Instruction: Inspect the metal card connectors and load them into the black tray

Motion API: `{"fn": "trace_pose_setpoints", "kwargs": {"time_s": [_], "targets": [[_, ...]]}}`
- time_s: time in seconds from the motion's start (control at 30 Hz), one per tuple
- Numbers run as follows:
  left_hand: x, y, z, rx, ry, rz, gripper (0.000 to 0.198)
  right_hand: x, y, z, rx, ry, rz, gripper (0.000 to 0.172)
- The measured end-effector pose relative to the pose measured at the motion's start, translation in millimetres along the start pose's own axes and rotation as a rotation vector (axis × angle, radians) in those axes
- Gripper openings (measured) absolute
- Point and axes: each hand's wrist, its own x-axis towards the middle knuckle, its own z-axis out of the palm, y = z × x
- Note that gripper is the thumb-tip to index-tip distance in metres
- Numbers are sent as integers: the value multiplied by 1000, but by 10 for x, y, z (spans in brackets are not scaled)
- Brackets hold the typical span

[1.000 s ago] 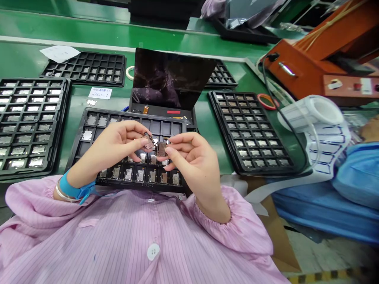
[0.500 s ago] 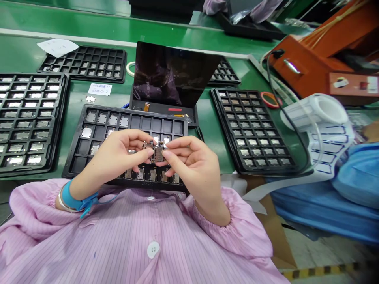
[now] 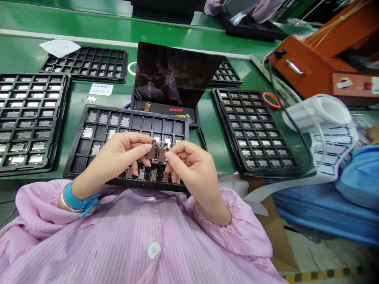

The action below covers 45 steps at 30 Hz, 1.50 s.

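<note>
Over a black compartment tray (image 3: 74,156), both hands hold small brownish circuit boards close together. My left hand (image 3: 122,152), with a blue wrist strap (image 3: 74,197), pinches one small circuit board (image 3: 151,152) between thumb and forefinger. Beside it, a second small circuit board (image 3: 161,154) is pinched at its right edge by my right hand (image 3: 194,165). Whether the two boards touch, I cannot tell. Silvery parts (image 3: 87,132) lie in several of the tray's cells, and a row of similar boards (image 3: 141,173) lies along its near side. My fingers hide some middle cells.
Filled trays stand at the left (image 3: 63,118) and right (image 3: 217,118). Behind my tray, a dark screen (image 3: 174,75) leans up from a black box. A label roll (image 3: 322,110), orange machine (image 3: 308,67) and tape ring (image 3: 271,100) are on the right. A blue-clothed person (image 3: 314,201) sits close by.
Both boards now face the camera more squarely, showing their brownish faces. My right fingers have curled in closer to the right board's edge. The view has shifted slightly.
</note>
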Motion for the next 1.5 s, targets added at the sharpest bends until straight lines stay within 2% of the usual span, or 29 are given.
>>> {"fn": "trace_pose_setpoints", "kwargs": {"time_s": [0.6, 0.73, 0.8, 0.93, 1.03, 1.1, 1.2, 1.3, 1.37, 1.5], "targets": [[8, -38, -26, -82, -59, -70, 23, 14, -28, 24, -61, 51, -24, 19], [-15, -25, -20, 30, -9, -82, 26, 16, -14, 15, -75, 35, -23, 20], [-62, 3, -56, 108, 97, -59, 24, 83, 10, -68, -94, 76, -37, 19], [-267, 90, -264, 231, 448, 1, 22, 412, 154, -390, -292, 349, -68, 19], [-462, 126, -498, 352, 613, -57, 24, 707, 304, -585, -505, 331, 33, 22], [-571, 104, -658, 458, 681, -117, 26, 848, 373, -614, -604, 285, 105, 23], [-687, -11, -890, 555, 709, -130, 29, 938, 391, -551, -744, 276, 156, 23], [-759, -168, -1074, 584, 653, -161, 29, 937, 349, -502, -793, 275, 155, 23], [-784, -262, -1130, 604, 608, -201, 28, 922, 333, -505, -786, 281, 152, 24], [-793, -433, -1118, 674, 530, -251, 24, 883, 376, -506, -753, 331, 121, 23]]}}
